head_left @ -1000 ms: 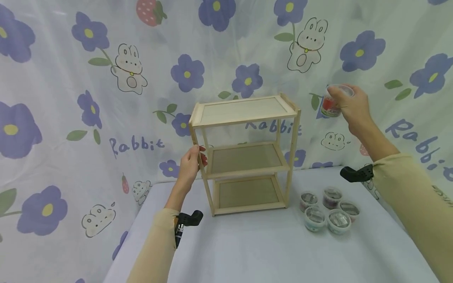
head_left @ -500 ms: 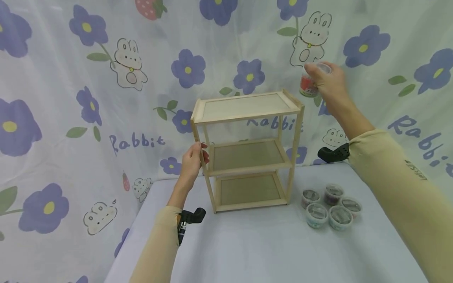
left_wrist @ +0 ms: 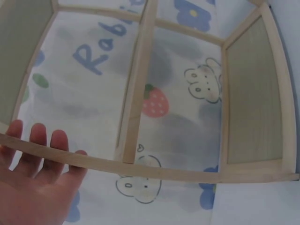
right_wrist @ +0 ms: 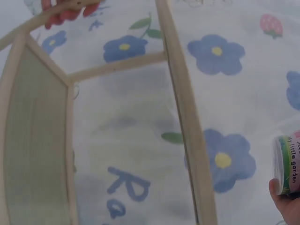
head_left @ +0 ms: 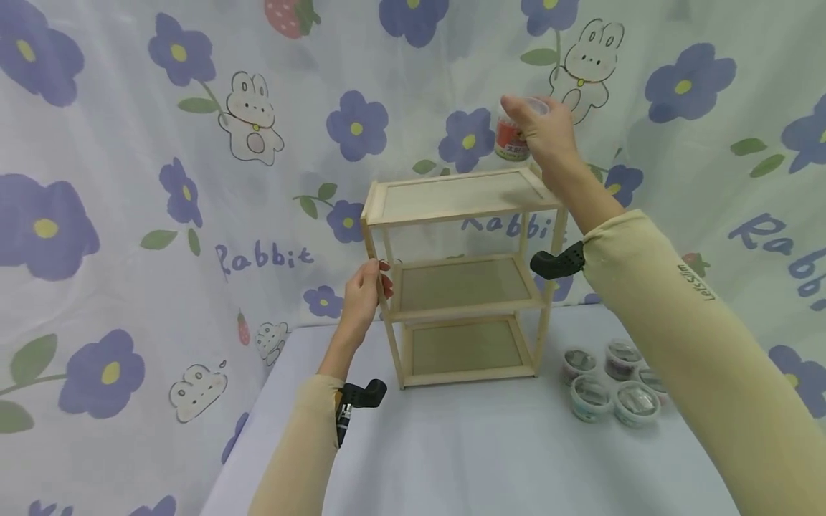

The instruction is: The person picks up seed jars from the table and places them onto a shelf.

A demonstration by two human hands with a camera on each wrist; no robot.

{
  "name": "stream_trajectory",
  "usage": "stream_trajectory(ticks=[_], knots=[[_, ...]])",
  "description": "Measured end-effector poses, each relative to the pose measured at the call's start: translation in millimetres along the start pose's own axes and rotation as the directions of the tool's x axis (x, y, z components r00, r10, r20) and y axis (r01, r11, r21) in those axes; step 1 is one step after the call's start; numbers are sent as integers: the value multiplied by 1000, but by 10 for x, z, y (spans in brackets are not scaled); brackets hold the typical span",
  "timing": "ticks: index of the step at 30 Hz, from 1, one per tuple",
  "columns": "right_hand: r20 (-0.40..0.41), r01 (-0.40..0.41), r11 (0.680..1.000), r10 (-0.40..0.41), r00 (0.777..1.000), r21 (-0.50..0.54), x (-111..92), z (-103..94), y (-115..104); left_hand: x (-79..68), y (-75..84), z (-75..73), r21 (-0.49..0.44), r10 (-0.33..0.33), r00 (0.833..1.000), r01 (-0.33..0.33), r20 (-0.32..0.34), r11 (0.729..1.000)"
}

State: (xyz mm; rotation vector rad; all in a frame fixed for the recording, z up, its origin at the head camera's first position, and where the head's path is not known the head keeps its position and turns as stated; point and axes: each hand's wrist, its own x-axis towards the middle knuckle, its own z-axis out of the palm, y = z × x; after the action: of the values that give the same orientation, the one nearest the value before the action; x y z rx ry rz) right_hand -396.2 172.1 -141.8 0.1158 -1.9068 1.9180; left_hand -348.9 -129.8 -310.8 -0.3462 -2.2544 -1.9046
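A three-tier wooden shelf rack (head_left: 454,198) stands on the white table. My left hand (head_left: 363,295) grips its left front post; in the left wrist view the fingertips (left_wrist: 59,140) show beyond that post. My right hand (head_left: 551,136) holds a clear plastic cup (head_left: 512,139) with a red and green label, raised just above the right end of the top tier. At the edge of the right wrist view, the cup (right_wrist: 291,161) shows the words "My little garden" and my fingers touch its bottom rim. Part of the cup is hidden by my thumb.
Several lidded clear plastic cups (head_left: 590,396) stand grouped on the table right of the rack, one partly behind my right sleeve. A curtain (head_left: 413,93) with flowers and rabbits hangs close behind.
My right hand has carried the cup left and upward, from right of the rack to above its top tier. My left hand keeps its grip on the post.
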Motion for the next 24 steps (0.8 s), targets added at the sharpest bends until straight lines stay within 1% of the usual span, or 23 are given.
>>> stream_trajectory(ticks=[3,7,9,12,13,14,18,24], knots=[[28,-3,1000,3,1000,0,13,158,-51,19,0,7,4,5,1000,-5,0,1000],[63,-13,998,16,998,-53,3,374,-50,66,-44,9,-10,1,1000,-1,-3,1000],[72,-16,996,22,997,-83,-11,486,-22,65,-44,15,-16,-2,1000,2,-3,1000],[110,-25,994,37,993,-108,-42,647,28,51,-37,22,-14,0,1000,0,0,1000],[125,-25,993,40,991,-118,-57,699,45,28,-1,27,-12,-3,1000,3,4,1000],[137,-26,992,43,990,-127,-69,751,65,24,-2,27,-10,-2,1000,2,5,1000],[194,-34,989,61,979,-143,-120,939,138,20,0,15,0,-3,1000,3,13,1000],[237,-29,985,70,969,-172,-156,1184,240,31,-3,-14,-12,-8,1000,8,7,1000]])
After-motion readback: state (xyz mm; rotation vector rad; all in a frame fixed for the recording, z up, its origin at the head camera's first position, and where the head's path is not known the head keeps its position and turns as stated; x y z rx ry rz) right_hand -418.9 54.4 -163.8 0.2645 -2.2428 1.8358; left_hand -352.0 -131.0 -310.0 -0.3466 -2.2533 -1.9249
